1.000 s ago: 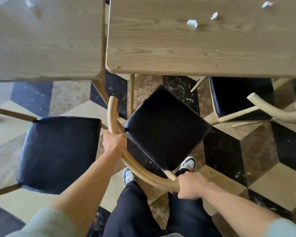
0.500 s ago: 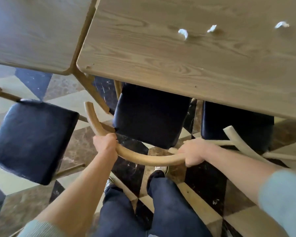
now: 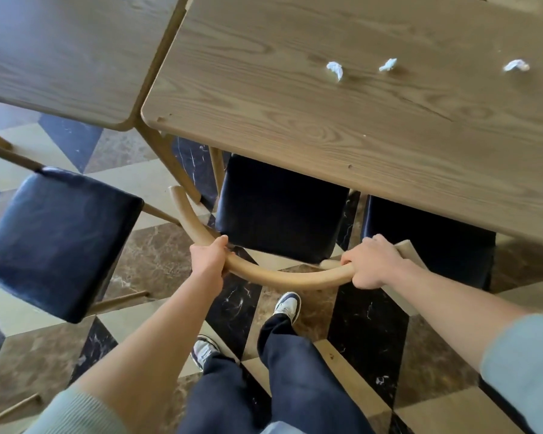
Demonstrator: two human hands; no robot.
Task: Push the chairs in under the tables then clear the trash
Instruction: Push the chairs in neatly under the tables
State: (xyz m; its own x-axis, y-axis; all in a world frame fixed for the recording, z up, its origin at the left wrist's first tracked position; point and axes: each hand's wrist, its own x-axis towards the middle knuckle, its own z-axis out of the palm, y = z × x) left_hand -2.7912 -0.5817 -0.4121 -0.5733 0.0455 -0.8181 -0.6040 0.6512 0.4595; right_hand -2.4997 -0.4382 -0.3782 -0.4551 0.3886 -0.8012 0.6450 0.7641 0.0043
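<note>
A wooden chair with a curved backrest and a black seat stands partly under the right wooden table. My left hand grips the left part of the backrest, and my right hand grips its right end. Three crumpled white paper scraps lie on the table: one, a second and a third. Another black-seated chair stands out on the floor at the left, clear of the left table.
A third chair's black seat is tucked under the right table beside my right hand. The floor is patterned marble tile. My legs and shoes stand just behind the held chair.
The held chair has turned square to the table and slid forward, so its seat is now partly beneath the tabletop. Both hands kept their grip on the backrest.
</note>
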